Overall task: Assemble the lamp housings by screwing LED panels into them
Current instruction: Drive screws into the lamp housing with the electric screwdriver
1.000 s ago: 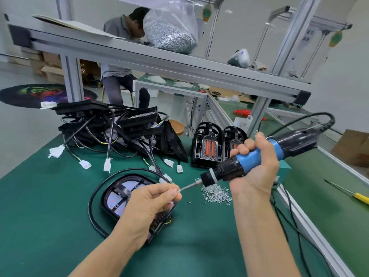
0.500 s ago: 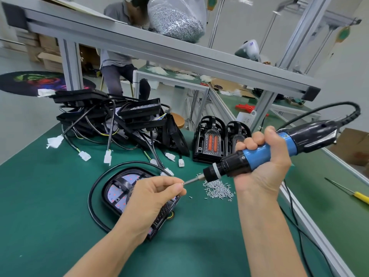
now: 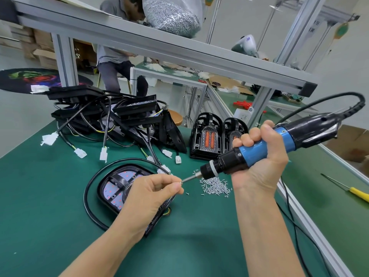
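Note:
A black lamp housing with a white LED panel inside lies on the green mat, ringed by its black cable. My left hand hovers over the housing's right part and pinches a small screw at the tip of the driver bit. My right hand grips the blue and black electric screwdriver, which points down-left, its bit meeting my left fingertips. A heap of loose screws lies just right of the housing.
A pile of wired black housings sits at the back left. Two upright housings with red lenses stand behind the screws. A yellow-handled screwdriver lies far right. An aluminium frame beam crosses overhead. A person sits behind it.
The screwdriver and my right hand have risen slightly and shifted right. My left hand stays pinched at the bit tip.

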A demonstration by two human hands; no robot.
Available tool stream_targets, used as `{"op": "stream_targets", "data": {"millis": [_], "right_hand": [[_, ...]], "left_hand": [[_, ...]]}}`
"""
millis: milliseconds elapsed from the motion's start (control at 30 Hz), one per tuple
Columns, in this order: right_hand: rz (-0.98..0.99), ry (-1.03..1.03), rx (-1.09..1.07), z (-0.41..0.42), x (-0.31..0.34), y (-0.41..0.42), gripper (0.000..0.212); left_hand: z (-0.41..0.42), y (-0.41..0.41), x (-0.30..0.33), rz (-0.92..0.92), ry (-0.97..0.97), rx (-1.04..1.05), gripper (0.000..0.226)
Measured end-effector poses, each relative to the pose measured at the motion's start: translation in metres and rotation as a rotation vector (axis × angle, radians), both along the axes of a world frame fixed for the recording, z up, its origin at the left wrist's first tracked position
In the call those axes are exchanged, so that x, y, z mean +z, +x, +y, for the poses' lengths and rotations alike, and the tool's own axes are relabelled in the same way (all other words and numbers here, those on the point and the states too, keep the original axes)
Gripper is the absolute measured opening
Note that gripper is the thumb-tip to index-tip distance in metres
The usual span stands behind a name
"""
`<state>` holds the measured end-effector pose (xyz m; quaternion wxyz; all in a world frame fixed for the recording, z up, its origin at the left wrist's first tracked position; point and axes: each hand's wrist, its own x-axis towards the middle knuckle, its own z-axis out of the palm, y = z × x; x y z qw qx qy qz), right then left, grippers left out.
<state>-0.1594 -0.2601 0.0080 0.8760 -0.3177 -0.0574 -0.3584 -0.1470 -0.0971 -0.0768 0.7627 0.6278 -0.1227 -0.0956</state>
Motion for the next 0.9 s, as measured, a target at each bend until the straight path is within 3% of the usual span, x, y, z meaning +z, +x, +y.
{"op": "stream_targets", "data": {"millis": [900], "right_hand": [[-0.027,-0.05,-0.02,0.0036,-0.0015,-0.0009,0.015]], "left_hand": [[-0.0004,-0.0012,-0.004,0.012,-0.049,0.02,0.02]]}}
